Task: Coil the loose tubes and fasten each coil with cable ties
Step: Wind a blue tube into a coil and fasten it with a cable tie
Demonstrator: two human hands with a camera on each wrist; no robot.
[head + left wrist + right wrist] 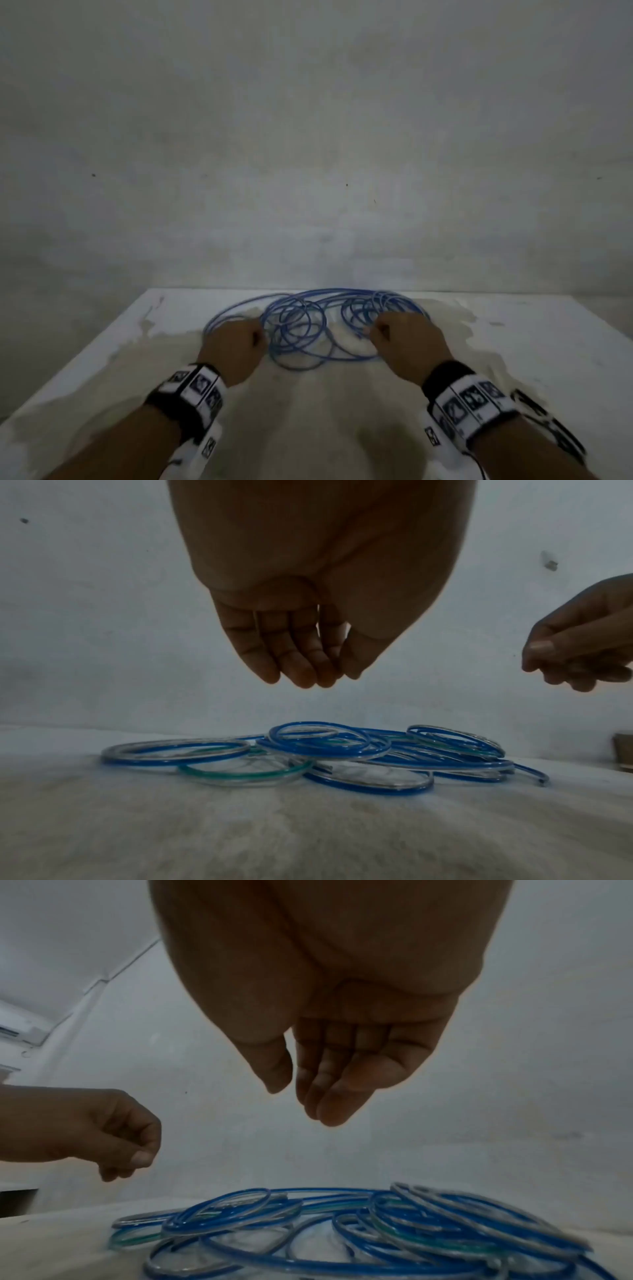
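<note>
A loose tangle of blue, clear and green tubes [315,325] [322,753] [377,1234] lies in overlapping loops on the table [102,377], near its far edge. My left hand [236,342] [308,669] hovers above the left side of the pile, fingers hanging relaxed and holding nothing. My right hand [400,339] [308,1096] hovers above the right side, fingers also loosely curved and empty. Neither hand touches the tubes in the wrist views. One tube end [542,780] sticks out at the right. No cable ties are visible.
A plain grey wall [308,137] rises right behind the table. The tabletop is white with worn beige patches [308,428]. A small brownish object [623,750] sits at the far right edge of the left wrist view. An air conditioner [20,1031] hangs on the wall.
</note>
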